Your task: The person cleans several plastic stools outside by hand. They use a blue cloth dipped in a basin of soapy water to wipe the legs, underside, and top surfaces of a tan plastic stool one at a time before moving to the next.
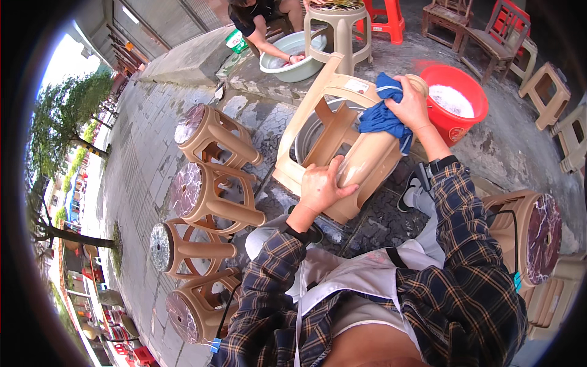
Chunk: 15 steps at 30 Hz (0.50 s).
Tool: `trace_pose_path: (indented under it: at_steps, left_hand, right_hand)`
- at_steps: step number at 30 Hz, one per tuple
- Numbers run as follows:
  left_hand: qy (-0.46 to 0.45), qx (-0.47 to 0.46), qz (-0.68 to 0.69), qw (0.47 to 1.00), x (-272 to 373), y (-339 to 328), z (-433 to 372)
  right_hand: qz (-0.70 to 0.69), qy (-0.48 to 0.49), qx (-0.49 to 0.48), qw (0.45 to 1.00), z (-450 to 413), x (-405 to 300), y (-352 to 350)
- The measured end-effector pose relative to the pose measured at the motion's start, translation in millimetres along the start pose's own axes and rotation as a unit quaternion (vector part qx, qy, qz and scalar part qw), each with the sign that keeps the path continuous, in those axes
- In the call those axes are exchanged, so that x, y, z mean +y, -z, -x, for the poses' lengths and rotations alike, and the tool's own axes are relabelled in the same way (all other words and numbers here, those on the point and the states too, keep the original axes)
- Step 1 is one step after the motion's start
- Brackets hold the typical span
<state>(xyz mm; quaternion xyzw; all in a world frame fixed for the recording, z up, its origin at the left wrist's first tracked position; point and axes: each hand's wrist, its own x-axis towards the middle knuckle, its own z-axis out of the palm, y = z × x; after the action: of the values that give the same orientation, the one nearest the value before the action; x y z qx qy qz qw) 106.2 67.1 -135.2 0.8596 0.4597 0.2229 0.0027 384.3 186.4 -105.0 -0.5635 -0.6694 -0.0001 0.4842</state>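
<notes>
A tan plastic stool [367, 153] lies on its side in front of me, over a round metal basin [305, 133] that shows through its frame. My left hand [323, 183] grips the stool's lower part near a leg, with the thumb spread over the plastic. In my right hand [410, 103] is a wet-looking blue cloth [383, 117], pressed around the upper part of the same leg. My right fingertips are partly hidden by the cloth. Just beyond that hand stands a red bucket [477, 91] of foamy water.
Several tan stools with marbled seats [185, 190] lie on the paving at left; another [543, 238] is at right. Ahead, a person's arm [270, 48] reaches into a pale green basin [293, 75] beside an upright stool [339, 23]. Wooden chairs [490, 41] stand at upper right.
</notes>
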Motion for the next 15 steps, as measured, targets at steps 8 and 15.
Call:
trace_pose_path:
  at_steps: [8,15]
  left_hand:
    - [-0.052,-0.008,0.033,0.998,8.7,-14.2,-2.9]
    - [-0.027,-0.013,0.03,0.999,9.3,-15.6,0.0]
  right_hand:
    - [0.298,0.062,-0.005,0.953,-37.3,67.5,48.0]
    - [0.197,0.058,-0.108,0.973,-37.4,65.4,44.3]
